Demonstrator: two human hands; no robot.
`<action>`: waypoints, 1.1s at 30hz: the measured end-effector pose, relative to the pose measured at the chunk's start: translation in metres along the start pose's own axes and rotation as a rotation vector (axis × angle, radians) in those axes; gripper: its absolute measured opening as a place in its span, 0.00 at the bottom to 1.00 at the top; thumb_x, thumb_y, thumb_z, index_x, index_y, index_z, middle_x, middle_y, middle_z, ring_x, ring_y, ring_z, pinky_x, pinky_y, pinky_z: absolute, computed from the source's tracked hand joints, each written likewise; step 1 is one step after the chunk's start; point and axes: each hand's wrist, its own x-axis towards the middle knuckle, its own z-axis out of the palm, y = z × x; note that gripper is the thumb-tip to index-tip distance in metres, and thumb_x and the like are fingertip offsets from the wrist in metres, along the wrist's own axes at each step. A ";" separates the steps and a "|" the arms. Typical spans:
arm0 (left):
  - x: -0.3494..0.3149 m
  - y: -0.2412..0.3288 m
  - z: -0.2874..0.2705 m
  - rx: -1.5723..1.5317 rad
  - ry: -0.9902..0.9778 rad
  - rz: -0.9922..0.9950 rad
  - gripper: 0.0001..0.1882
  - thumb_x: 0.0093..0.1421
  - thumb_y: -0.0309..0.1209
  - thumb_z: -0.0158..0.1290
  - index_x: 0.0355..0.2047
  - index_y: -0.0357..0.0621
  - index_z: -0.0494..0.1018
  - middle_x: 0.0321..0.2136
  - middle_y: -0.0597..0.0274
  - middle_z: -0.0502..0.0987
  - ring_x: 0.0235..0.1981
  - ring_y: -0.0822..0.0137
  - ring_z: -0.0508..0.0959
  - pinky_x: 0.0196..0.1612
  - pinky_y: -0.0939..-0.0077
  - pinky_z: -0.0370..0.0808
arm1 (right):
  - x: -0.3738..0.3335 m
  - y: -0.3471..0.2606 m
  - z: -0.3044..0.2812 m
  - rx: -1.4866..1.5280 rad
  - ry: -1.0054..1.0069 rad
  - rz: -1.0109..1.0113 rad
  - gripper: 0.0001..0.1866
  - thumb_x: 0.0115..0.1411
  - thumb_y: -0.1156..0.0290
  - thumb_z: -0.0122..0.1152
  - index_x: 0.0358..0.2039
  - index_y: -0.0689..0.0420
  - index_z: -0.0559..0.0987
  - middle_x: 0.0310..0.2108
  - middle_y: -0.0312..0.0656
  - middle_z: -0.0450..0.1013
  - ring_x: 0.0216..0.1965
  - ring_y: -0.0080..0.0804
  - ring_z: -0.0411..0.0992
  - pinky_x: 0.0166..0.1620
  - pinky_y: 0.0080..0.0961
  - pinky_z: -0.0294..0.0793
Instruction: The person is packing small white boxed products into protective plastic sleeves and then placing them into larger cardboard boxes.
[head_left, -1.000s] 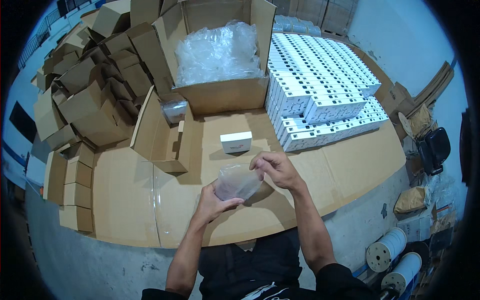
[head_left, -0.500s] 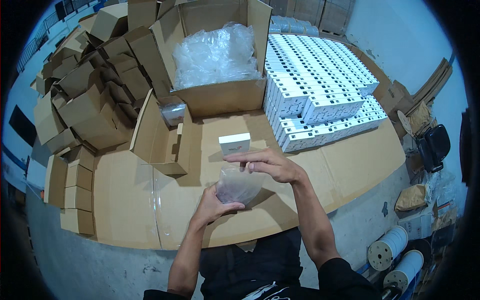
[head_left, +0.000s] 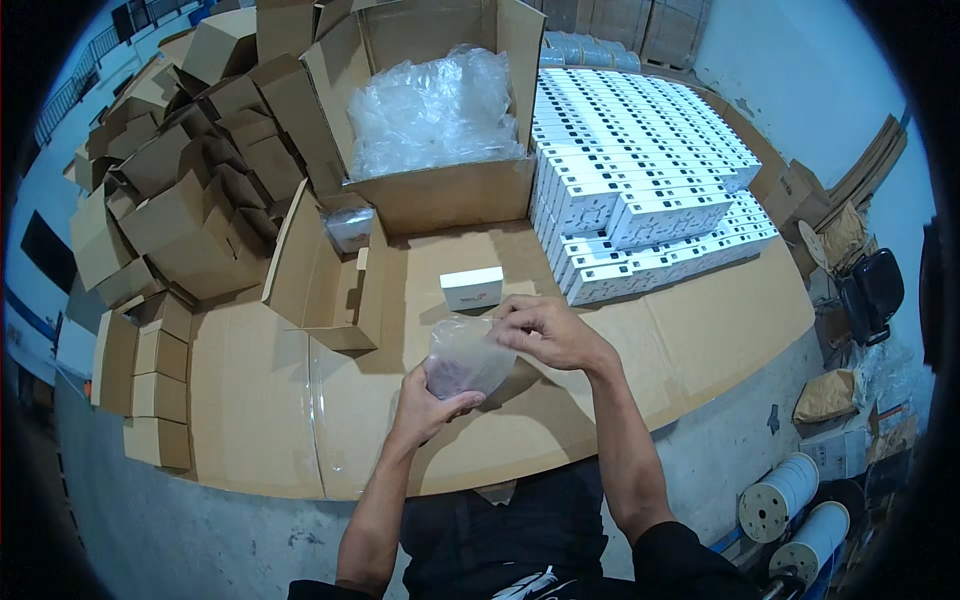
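A clear plastic bag (head_left: 462,365) is held above the cardboard-covered table; something indistinct shows through it. My left hand (head_left: 425,408) is wrapped round its lower left side, thumb across the front. With fingers pinched, my right hand (head_left: 550,334) grips the bag's upper right edge. Just beyond the bag, a small white box (head_left: 470,290) lies on the table. To its left stands an open brown carton (head_left: 352,335), with a plastic-wrapped item (head_left: 349,229) at its far end.
A big carton (head_left: 440,195) full of clear plastic bags (head_left: 432,115) stands at the back. Stacked white boxes (head_left: 660,215) fill the right side. Brown cartons (head_left: 165,230) pile up at the left, with more small cartons (head_left: 158,395) nearer. Cable spools (head_left: 778,497) sit at lower right.
My right hand has gone from flat fingers above the bag to a pinch on its upper right edge. The bag and my left hand have shifted slightly left and up.
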 end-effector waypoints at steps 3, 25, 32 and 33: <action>0.001 0.002 -0.001 -0.116 0.007 -0.014 0.25 0.50 0.27 0.73 0.46 0.37 0.73 0.30 0.63 0.81 0.23 0.77 0.77 0.24 0.81 0.74 | 0.000 -0.011 -0.007 -0.109 -0.126 -0.025 0.13 0.57 0.64 0.73 0.38 0.59 0.85 0.36 0.41 0.78 0.37 0.29 0.75 0.41 0.25 0.75; 0.013 -0.027 -0.003 -0.245 0.128 0.133 0.09 0.72 0.32 0.53 0.42 0.38 0.75 0.32 0.70 0.75 0.34 0.80 0.72 0.37 0.81 0.72 | 0.011 -0.003 -0.004 -0.198 -0.278 0.040 0.20 0.50 0.57 0.77 0.34 0.61 0.86 0.31 0.43 0.79 0.34 0.39 0.77 0.40 0.32 0.75; 0.006 -0.007 0.004 -0.321 0.060 0.085 0.17 0.61 0.30 0.64 0.48 0.38 0.75 0.38 0.66 0.80 0.41 0.75 0.79 0.45 0.80 0.77 | 0.007 0.006 0.002 -0.366 -0.186 -0.043 0.25 0.52 0.52 0.73 0.39 0.62 0.85 0.37 0.47 0.76 0.38 0.43 0.76 0.44 0.37 0.76; 0.005 -0.003 0.005 -0.215 0.039 0.141 0.23 0.56 0.29 0.68 0.50 0.38 0.74 0.40 0.64 0.81 0.43 0.73 0.80 0.46 0.78 0.78 | 0.007 0.004 0.002 -0.366 -0.186 -0.043 0.25 0.52 0.52 0.73 0.39 0.62 0.85 0.37 0.47 0.76 0.38 0.43 0.76 0.44 0.37 0.76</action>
